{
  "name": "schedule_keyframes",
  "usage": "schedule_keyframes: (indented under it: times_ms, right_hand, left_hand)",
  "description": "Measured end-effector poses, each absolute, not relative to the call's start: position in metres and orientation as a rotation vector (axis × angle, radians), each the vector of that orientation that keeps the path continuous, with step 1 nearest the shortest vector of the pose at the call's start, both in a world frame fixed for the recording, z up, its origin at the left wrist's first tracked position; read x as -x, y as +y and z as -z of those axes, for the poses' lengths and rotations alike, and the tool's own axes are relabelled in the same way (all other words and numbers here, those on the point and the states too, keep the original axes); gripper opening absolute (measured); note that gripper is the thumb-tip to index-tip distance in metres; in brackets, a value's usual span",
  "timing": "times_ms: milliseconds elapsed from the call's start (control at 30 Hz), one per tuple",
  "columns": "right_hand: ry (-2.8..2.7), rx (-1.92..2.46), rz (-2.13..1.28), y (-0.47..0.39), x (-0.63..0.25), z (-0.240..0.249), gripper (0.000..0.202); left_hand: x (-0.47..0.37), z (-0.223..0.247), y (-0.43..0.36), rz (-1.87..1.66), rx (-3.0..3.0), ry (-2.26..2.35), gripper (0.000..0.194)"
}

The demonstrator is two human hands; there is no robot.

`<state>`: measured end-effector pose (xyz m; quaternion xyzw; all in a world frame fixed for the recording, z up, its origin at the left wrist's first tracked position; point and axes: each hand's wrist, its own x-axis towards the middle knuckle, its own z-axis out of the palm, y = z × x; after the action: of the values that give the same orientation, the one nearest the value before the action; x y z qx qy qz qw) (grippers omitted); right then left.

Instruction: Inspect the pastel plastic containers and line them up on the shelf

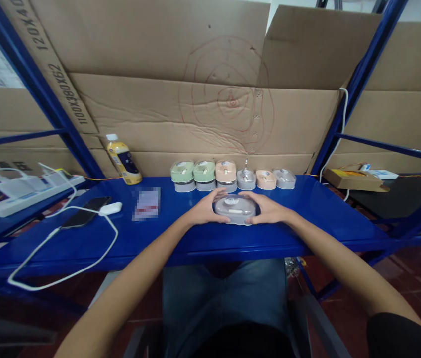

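The blue table (329, 211) is partly blocked from view; near its front edge, the left hand (203, 210) and right hand (271, 209) clasp the grey box (237, 212), covering its ends; whether it touches down is unclear; its sticker (231, 201) is too blurred to read.

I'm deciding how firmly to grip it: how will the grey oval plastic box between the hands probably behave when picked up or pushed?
The grey oval plastic box is probably stiff, judging by its smooth, moulded-looking shape. Its glossy top may be somewhat slippery. Being low and broad, it seems unlikely to roll or tip if pushed across the blue tabletop.
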<state>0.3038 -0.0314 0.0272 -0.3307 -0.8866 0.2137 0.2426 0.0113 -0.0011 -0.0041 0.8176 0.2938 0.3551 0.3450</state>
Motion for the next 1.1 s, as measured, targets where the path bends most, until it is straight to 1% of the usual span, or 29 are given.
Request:
schedule_keyframes:
  times_ms: [100, 233, 333, 467, 500, 533, 633, 667, 733, 800, 967, 1033, 1100]
  right_hand:
    - [-2.478, 0.917, -0.518, -0.030, -0.295, -0.018, 0.105]
    - [-2.470, 1.022, -0.352, -0.026, -0.276, -0.020, 0.114]
    - [-2.473, 1.028, -0.308, -0.024, -0.261, -0.023, 0.110]
    - [-2.352, 0.939, -0.378, -0.018, -0.266, -0.022, 0.096]
    - [-2.271, 0.956, -0.403, -0.015, -0.272, -0.022, 0.093]
    - [-2.179, 0.995, -0.422, -0.011, -0.280, -0.022, 0.089]
    - [-1.923, 1.152, -0.419, 0.000, -0.301, -0.023, 0.079]
    - [-1.861, 1.195, -0.404, 0.003, -0.306, -0.023, 0.076]
    - [-1.779, 1.254, -0.382, 0.007, -0.312, -0.024, 0.071]
    - [-1.751, 1.272, -0.367, 0.009, -0.312, -0.025, 0.069]
    - [-1.767, 1.314, -0.355, 0.005, -0.308, -0.028, 0.066]
    - [-1.767, 1.325, -0.364, 0.004, -0.309, -0.029, 0.063]
    - [-1.765, 1.308, -0.373, 0.004, -0.310, -0.030, 0.060]
  left_hand:
    - [-0.012, 0.001, -0.008, -0.831, -2.264, 0.821, 0.103]
    - [-0.015, 0.000, -0.011, -0.890, -2.292, 0.847, 0.102]
    - [-0.016, 0.002, -0.009, -0.911, -2.295, 0.841, 0.104]
    - [-0.010, 0.002, -0.007, -0.900, -2.309, 0.907, 0.115]
    - [-0.009, 0.001, -0.007, -0.901, -2.340, 0.913, 0.112]
    - [-0.008, 0.001, -0.007, -0.893, -2.386, 0.913, 0.103]
    - [-0.007, 0.001, -0.008, -0.815, -2.533, 0.907, 0.061]
    - [-0.008, 0.002, -0.009, -0.788, -2.563, 0.911, 0.051]
    - [-0.009, 0.002, -0.009, -0.774, -2.584, 0.930, 0.043]
    - [-0.008, 0.001, -0.007, -0.824, -2.566, 0.955, 0.043]
    - [0.011, -0.013, 0.002, -1.092, -2.414, 1.130, 0.054]
    - [0.022, -0.018, 0.006, -1.101, -2.400, 1.196, 0.055]
    - [0.032, -0.021, 0.009, -1.032, -2.442, 1.239, 0.055]
